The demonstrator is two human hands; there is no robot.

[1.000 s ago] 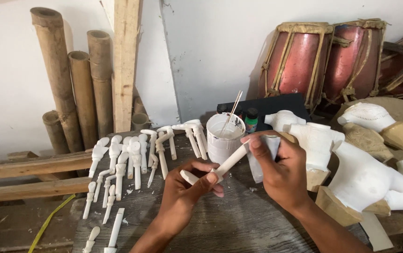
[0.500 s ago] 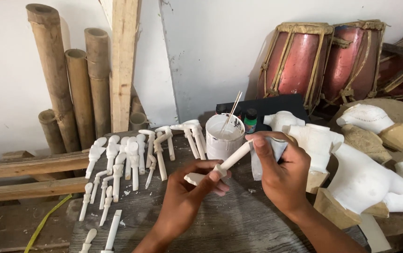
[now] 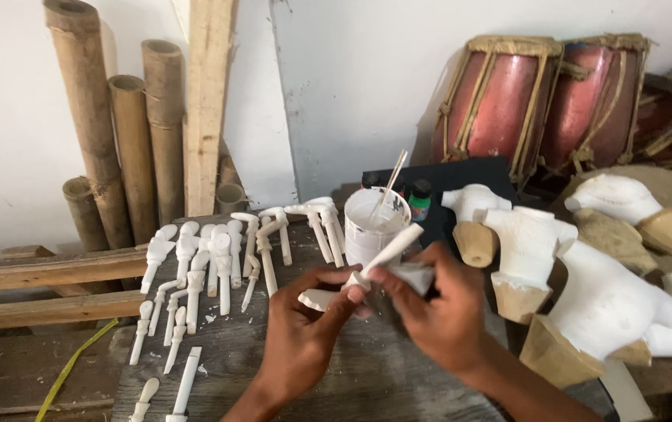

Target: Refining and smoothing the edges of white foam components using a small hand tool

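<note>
The left hand (image 3: 301, 328) pinches the lower end of a white-painted puppet arm (image 3: 367, 270), keeping it tilted up off the wooden surface (image 3: 351, 375) so its coat touches nothing. The right hand (image 3: 437, 312) closes on a small grey scrap (image 3: 412, 275) (sandpaper or cloth, hard to tell) pressed against the piece's middle. Just behind stands the white paint tub (image 3: 375, 223) with its stick, within reach. Finished limbs (image 3: 219, 258) lie in rows to the left, apart from each other.
</note>
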